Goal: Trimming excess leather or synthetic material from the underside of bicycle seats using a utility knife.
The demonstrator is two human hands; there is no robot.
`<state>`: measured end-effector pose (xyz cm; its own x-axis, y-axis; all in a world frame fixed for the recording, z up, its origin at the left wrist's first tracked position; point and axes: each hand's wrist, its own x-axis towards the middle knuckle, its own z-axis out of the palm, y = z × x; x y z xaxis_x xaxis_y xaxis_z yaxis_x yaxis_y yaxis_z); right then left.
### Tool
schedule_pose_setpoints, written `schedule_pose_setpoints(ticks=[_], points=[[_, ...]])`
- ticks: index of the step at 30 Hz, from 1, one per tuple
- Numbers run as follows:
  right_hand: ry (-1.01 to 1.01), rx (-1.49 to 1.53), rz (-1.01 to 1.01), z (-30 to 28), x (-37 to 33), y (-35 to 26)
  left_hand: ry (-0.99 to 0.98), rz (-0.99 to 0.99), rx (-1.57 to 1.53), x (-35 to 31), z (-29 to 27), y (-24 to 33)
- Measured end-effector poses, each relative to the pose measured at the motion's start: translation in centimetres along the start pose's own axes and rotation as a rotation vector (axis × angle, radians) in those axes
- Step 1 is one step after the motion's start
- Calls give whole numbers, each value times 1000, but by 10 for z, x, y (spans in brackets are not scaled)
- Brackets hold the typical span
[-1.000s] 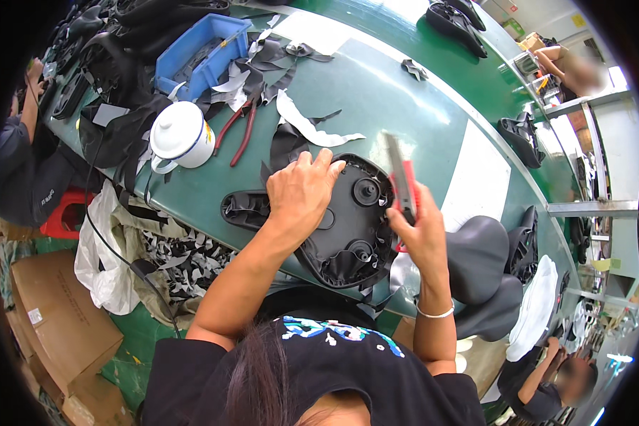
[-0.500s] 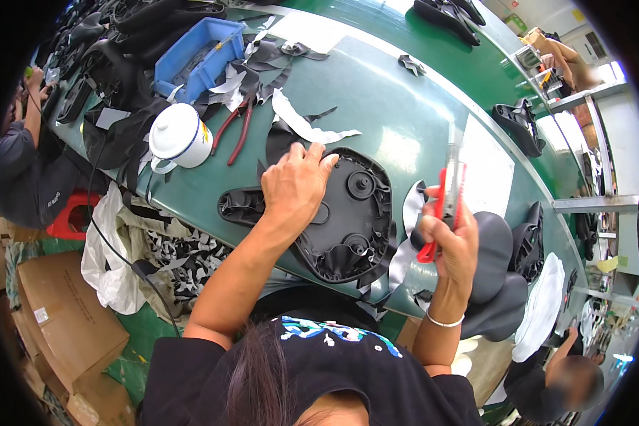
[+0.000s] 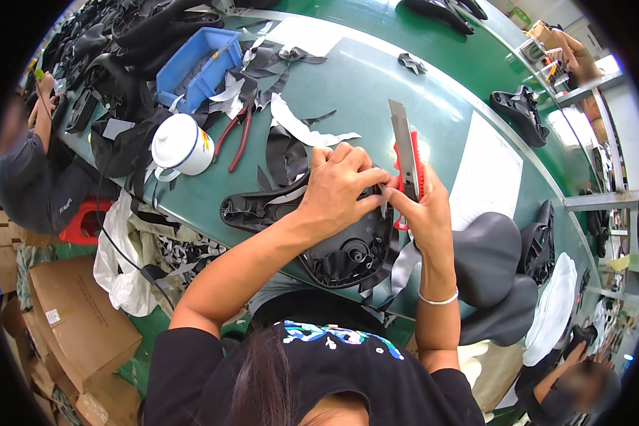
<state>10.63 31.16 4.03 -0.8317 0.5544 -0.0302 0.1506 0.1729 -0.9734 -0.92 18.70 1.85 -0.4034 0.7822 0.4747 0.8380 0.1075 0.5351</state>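
A black bicycle saddle [image 3: 355, 248] lies upside down on the green table, its narrow nose to the left and round hollows in its underside. My left hand [image 3: 337, 184] reaches over its far side, closed, with fingertips pinching the dark cover edge at the right rim. In my right hand [image 3: 427, 213] is a red-handled utility knife [image 3: 407, 160]; its long blade sticks out, tip pointing away from me. My right thumb and finger meet the left fingertips at the cover edge. The spot between the fingertips is partly hidden.
Beyond the saddle lie black and white offcuts [image 3: 305, 124] and red-handled pincers [image 3: 241, 138]. A lidded white mug [image 3: 182, 145] and a blue bin [image 3: 199, 67] stand left. Dark saddle covers [image 3: 486, 248] are at the right. Co-workers sit at far left and lower right.
My right hand has brought the knife leftward to the saddle's rim. My left hand has shifted right along the saddle, and its fingers now pinch the cover edge.
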Motion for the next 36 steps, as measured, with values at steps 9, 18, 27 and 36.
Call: schedule_pose_setpoints(ticks=[9, 18, 27, 36], points=[[13, -661, -419, -40, -27, 2, 19, -141, -310, 2, -12, -15], [-135, -826, -296, -38, -58, -3, 73, -211, -573, 4, -17, -18], [268, -255, -140, -134, 156, -16, 227, -310, 48, 24, -16, -35], [210, 135, -41, -84, 489, 44, 34, -388, -122, 27, -29, -41]])
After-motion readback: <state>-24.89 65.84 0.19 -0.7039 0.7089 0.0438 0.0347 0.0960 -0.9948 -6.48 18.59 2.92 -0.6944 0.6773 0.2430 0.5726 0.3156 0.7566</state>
